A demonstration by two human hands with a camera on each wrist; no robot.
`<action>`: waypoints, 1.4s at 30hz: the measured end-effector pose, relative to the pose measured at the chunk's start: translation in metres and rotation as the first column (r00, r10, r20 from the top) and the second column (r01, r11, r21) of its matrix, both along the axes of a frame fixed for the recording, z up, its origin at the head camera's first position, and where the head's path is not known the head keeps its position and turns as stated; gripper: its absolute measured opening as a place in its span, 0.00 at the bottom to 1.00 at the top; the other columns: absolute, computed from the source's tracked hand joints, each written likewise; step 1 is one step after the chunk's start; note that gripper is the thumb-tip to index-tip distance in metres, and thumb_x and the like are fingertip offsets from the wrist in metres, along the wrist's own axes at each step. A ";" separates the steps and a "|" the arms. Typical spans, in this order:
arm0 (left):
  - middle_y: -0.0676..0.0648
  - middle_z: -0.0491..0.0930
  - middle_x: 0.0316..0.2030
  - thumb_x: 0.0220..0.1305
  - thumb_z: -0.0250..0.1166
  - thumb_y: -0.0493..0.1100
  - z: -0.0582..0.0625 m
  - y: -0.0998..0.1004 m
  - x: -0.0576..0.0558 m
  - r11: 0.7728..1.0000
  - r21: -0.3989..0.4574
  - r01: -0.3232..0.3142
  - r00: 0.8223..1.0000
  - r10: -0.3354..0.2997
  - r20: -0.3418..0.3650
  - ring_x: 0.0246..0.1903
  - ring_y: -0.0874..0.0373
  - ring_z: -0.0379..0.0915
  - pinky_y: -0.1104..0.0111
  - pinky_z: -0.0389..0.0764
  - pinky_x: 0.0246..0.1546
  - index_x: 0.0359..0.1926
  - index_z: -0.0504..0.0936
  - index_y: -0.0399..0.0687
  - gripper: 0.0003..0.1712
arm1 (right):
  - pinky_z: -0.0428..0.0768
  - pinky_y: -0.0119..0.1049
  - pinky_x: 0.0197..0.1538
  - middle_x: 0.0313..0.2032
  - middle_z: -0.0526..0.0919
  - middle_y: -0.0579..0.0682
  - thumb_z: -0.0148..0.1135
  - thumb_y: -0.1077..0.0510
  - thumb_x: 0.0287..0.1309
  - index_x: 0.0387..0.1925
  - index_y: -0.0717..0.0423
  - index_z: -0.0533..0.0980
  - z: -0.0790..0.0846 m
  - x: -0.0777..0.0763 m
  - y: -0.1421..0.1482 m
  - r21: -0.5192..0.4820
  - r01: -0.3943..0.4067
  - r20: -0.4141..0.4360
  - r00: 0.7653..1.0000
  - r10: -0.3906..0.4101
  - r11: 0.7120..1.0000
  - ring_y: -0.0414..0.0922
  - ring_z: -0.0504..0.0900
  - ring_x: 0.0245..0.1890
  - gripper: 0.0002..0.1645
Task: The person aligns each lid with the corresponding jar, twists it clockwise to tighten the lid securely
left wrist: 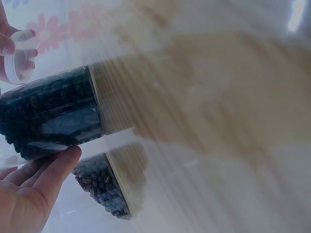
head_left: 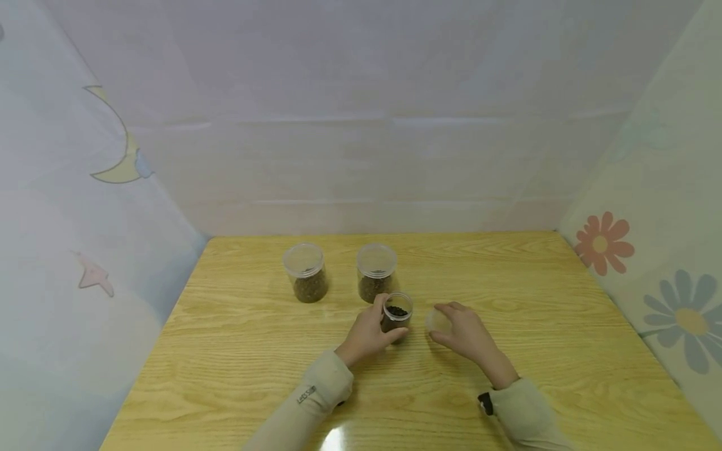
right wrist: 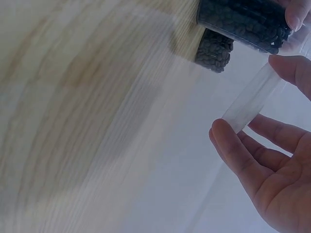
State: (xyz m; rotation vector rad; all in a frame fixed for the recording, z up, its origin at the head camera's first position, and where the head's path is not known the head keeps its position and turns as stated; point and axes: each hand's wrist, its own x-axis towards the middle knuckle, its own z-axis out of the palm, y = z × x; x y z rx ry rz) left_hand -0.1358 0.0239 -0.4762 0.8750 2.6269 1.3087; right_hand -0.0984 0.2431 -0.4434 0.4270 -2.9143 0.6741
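My left hand [head_left: 366, 333] holds a small clear jar [head_left: 397, 323] from its left side, thumb at the near side. Dark coffee beans [left wrist: 48, 109] show through the jar wall, and its top is uncovered. To the right of the jar, my right hand [head_left: 467, 333] pinches a round translucent lid [head_left: 437, 321] by its edge, between thumb and fingers. In the right wrist view the lid [right wrist: 248, 99] is tilted and apart from the jar [right wrist: 243, 24].
Two larger clear jars with lids, a left one [head_left: 309, 285] and a right one [head_left: 375, 285], stand behind, each partly filled with dark beans. The right one is close behind my left hand. The wooden table [head_left: 237, 351] meets fabric walls at the back and sides.
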 end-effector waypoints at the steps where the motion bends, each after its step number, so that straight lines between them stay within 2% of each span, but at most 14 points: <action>1: 0.42 0.73 0.50 0.56 0.64 0.53 0.000 -0.001 0.000 1.000 0.000 -0.002 1.000 0.002 0.002 0.48 0.53 0.72 0.65 0.76 0.45 0.62 0.55 0.42 0.40 | 0.77 0.51 0.40 0.43 0.77 0.65 0.70 0.55 0.42 0.49 0.70 0.73 0.001 0.000 -0.001 0.003 0.001 0.006 1.000 -0.001 1.000 0.60 0.78 0.40 0.33; 7: 0.42 0.74 0.48 0.56 0.64 0.55 -0.001 -0.004 0.000 1.000 0.003 -0.011 1.000 0.011 -0.015 0.47 0.53 0.73 0.65 0.77 0.43 0.62 0.56 0.41 0.41 | 0.77 0.52 0.41 0.44 0.77 0.65 0.69 0.55 0.44 0.50 0.70 0.73 0.002 -0.002 -0.005 0.011 0.005 0.036 0.999 -0.005 1.000 0.60 0.77 0.40 0.32; 16: 0.42 0.75 0.44 0.55 0.64 0.55 -0.002 -0.007 0.000 1.000 -0.016 -0.019 0.998 0.018 -0.061 0.42 0.54 0.75 0.67 0.77 0.38 0.60 0.57 0.40 0.40 | 0.77 0.52 0.41 0.43 0.77 0.65 0.70 0.55 0.42 0.49 0.70 0.73 0.000 -0.004 -0.009 0.001 -0.013 0.014 1.000 0.013 1.000 0.60 0.78 0.40 0.33; 21: 0.41 0.75 0.44 0.55 0.64 0.55 -0.004 -0.009 0.000 1.000 -0.018 -0.022 0.997 0.020 -0.080 0.42 0.53 0.75 0.67 0.77 0.38 0.60 0.56 0.40 0.40 | 0.77 0.52 0.41 0.43 0.77 0.64 0.70 0.55 0.43 0.50 0.70 0.73 0.001 -0.004 -0.010 -0.003 -0.023 0.018 1.000 0.024 1.000 0.60 0.77 0.40 0.33; 42: 0.43 0.76 0.44 0.54 0.65 0.55 -0.006 -0.020 0.000 0.999 -0.010 -0.037 0.996 0.036 -0.084 0.41 0.55 0.75 0.68 0.77 0.36 0.59 0.58 0.40 0.39 | 0.77 0.51 0.41 0.44 0.77 0.64 0.70 0.56 0.43 0.50 0.70 0.72 0.004 -0.004 -0.015 0.013 -0.037 0.031 0.999 0.037 0.999 0.59 0.77 0.41 0.32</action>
